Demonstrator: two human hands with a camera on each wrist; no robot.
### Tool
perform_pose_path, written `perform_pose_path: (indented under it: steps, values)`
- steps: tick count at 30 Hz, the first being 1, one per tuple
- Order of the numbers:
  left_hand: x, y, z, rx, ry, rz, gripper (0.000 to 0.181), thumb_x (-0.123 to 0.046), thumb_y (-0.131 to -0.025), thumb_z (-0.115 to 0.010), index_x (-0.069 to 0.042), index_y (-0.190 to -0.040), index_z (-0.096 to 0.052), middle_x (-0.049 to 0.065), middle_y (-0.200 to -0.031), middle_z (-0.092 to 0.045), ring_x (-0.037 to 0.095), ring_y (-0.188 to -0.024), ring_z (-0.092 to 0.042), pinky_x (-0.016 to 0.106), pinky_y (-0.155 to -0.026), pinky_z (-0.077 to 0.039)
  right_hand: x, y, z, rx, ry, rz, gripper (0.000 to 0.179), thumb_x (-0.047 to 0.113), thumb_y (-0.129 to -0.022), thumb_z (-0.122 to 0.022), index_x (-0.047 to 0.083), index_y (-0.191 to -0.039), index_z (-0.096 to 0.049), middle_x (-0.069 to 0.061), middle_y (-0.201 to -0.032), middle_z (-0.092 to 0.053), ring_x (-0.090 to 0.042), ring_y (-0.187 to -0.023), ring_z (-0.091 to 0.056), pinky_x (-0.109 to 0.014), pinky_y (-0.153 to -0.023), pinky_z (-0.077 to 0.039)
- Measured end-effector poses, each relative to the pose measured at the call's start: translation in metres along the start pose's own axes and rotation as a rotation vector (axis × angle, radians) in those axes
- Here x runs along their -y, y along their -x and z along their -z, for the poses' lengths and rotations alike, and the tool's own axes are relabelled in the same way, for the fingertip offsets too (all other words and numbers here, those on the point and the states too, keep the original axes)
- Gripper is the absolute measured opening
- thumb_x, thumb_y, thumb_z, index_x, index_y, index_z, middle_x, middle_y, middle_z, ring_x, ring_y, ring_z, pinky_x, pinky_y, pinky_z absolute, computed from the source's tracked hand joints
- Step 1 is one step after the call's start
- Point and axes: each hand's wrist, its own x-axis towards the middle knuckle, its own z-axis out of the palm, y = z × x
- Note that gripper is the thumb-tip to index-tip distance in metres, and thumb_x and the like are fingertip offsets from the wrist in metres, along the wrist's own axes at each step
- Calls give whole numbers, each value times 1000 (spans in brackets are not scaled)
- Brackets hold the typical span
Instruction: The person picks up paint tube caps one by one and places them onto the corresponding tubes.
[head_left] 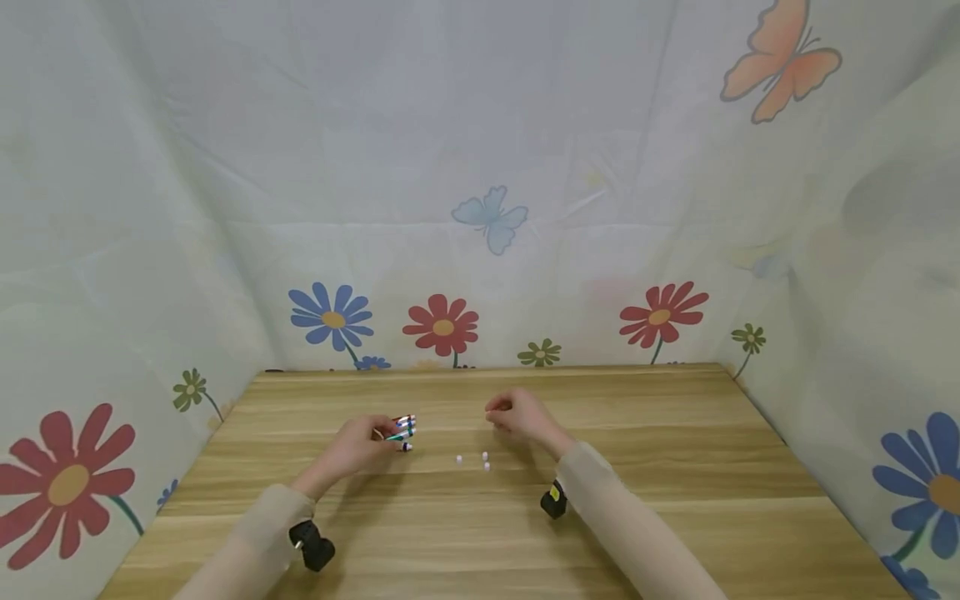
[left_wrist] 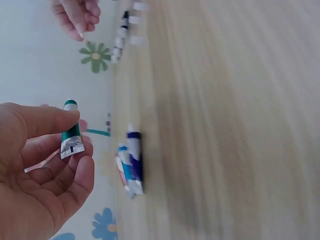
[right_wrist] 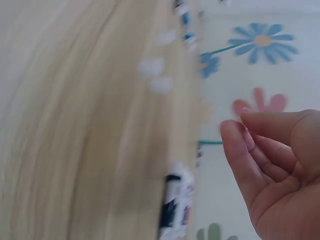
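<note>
My left hand (head_left: 360,442) grips a small green paint tube (left_wrist: 73,135) between thumb and fingers, its silver crimped end toward the left wrist camera. Beside and below this hand lie a purple paint tube (left_wrist: 135,157), a blue tube (left_wrist: 125,162) and a reddish one (left_wrist: 120,169). My right hand (head_left: 521,414) is raised to the right of them, thumb and forefinger pinched together on a tiny white cap, mostly covered by the fingertips. Between the hands, three small white caps (head_left: 485,457) lie on the table.
A wood-grain table (head_left: 465,542) carries everything. More tubes (right_wrist: 172,207), dark and white, lie close below the right hand; the head view hides them. A flowered cloth (head_left: 375,167) hangs behind the table and along both sides.
</note>
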Motion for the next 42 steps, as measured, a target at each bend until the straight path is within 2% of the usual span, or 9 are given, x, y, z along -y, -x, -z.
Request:
perform_pose_path:
  steps: [3,5,10,12,16,22,28,34,42]
  values:
    - [-12,0,4,-4,27,-10,13,-11,-91,-73,-3,-102,-72,2,-88,-66,16,-77,-58,30,-65,-48,9,9,7,6,-123,9,21,11,-98,-66,-4,-112,-69,-9,-93,-71,-26,-84,-70,-42,-78,-58]
    - [-24,-1,10,-18,48,-26,14,-11,-93,-72,-4,-105,-72,2,-92,-67,18,-81,-59,32,-66,-49,17,15,13,-7,-204,17,22,12,-98,-66,-4,-113,-68,-10,-97,-71,-25,-87,-70,-47,-84,-57]
    - [-54,-1,26,-39,121,-61,20,-17,-97,-68,-5,-113,-70,7,-100,-69,22,-89,-60,36,-72,-50,41,29,34,-47,-320,76,23,13,-97,-69,-3,-113,-68,-10,-98,-71,-18,-86,-70,-40,-83,-58]
    - [-64,0,31,-39,158,-69,23,-20,-99,-67,-5,-116,-69,9,-102,-69,25,-90,-60,39,-74,-51,50,35,41,-58,-352,101,25,14,-96,-70,-4,-114,-68,-10,-99,-72,-18,-88,-70,-36,-82,-58]
    - [-84,7,39,-52,196,-96,26,-24,-99,-67,-9,-120,-68,7,-104,-68,27,-89,-61,43,-76,-54,64,49,50,-86,-411,126,27,15,-96,-71,-4,-115,-68,-11,-101,-72,-20,-90,-71,-36,-83,-58]
    - [-110,21,43,-78,246,-119,28,-28,-96,-71,-14,-121,-69,5,-105,-68,24,-87,-63,38,-77,-55,81,68,54,-100,-436,156,21,13,-95,-71,1,-112,-70,-10,-101,-72,-22,-90,-72,-34,-82,-58]
    - [-133,27,38,-98,277,-149,26,-24,-94,-74,-14,-117,-70,3,-103,-69,23,-85,-64,37,-75,-56,92,82,51,-106,-428,180,23,16,-94,-73,2,-112,-71,-10,-99,-73,-22,-89,-71,-34,-81,-58]
    - [-145,28,28,-90,340,-162,24,-26,-93,-76,-13,-113,-71,5,-100,-69,26,-81,-61,31,-70,-53,94,91,48,-116,-406,240,21,19,-95,-73,5,-111,-72,-12,-99,-72,-23,-88,-71,-35,-80,-58]
    - [-157,30,20,-87,346,-186,24,-34,-93,-74,-17,-111,-73,7,-93,-65,25,-74,-55,27,-60,-43,103,103,50,-121,-415,293,22,23,-95,-72,8,-112,-72,-10,-102,-72,-26,-90,-71,-40,-81,-58]
